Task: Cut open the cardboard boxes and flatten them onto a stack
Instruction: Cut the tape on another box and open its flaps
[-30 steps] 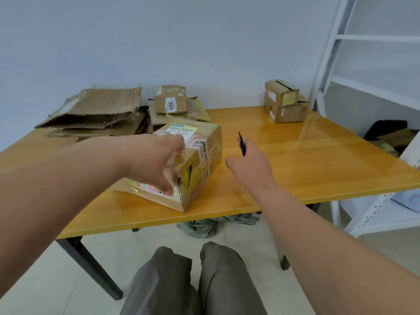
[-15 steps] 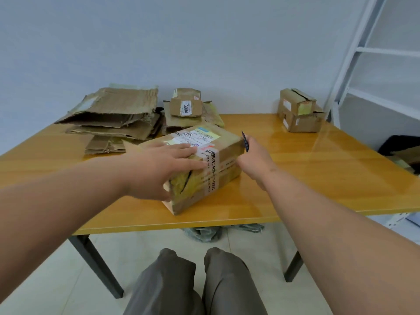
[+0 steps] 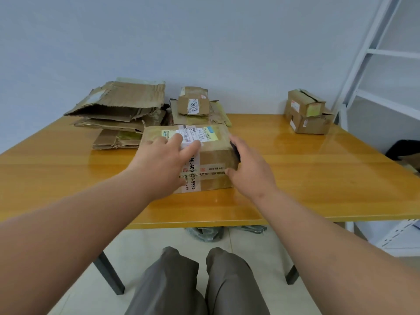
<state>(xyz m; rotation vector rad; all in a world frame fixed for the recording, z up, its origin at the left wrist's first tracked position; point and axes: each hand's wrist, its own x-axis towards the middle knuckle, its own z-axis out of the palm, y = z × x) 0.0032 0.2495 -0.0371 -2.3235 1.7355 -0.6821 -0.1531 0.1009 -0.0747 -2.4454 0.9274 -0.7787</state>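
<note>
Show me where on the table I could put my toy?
Bare tabletop lies right of the taped box, in front of the two small boxes, and along the near edge left of the left hand. The back left is crowded with flattened cardboard.

A glossy orange desk [image 3: 318, 178] is carrying a taped box [image 3: 211, 155], flattened cardboard [image 3: 118, 114] at back left, and two stacked boxes [image 3: 306, 114] at back right.
</note>
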